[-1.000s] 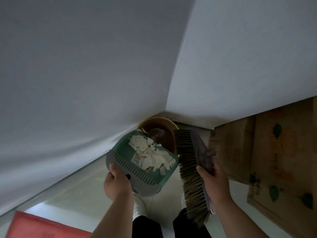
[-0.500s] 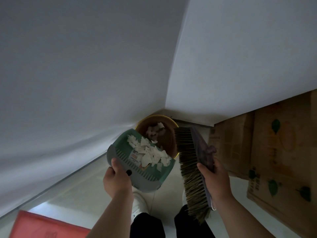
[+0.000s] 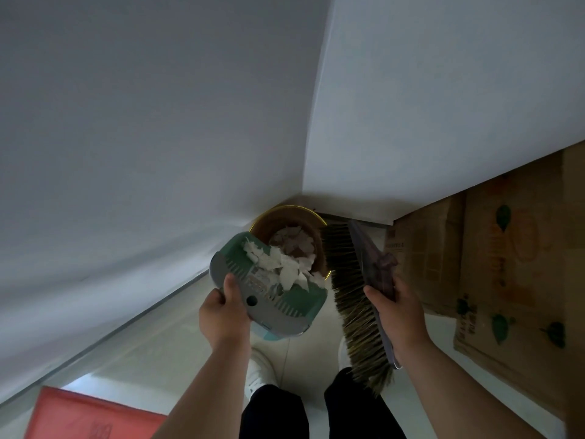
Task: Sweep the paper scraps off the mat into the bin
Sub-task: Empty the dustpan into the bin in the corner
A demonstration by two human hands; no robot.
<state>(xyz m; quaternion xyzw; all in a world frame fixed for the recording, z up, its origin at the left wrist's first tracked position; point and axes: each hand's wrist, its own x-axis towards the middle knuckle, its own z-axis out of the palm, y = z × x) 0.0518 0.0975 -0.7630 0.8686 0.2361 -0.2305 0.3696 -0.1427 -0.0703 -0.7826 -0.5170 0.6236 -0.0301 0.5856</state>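
My left hand grips the rear edge of a green and grey dustpan, tilted forward over a round brown bin with a yellow rim in the wall corner. White paper scraps slide off the pan's front lip, and more scraps lie inside the bin. My right hand holds a hand brush by its grey back, bristles facing left, just right of the bin. A corner of the red mat shows at the bottom left.
Two white walls meet right behind the bin. Cardboard boxes stand against the right wall, close to the brush. My legs and white shoes are on the pale tiled floor below the dustpan.
The dustpan has tipped further forward over the bin. Scraps have slid from the pan into the bin, which now holds a pile. The brush has stayed beside the bin.
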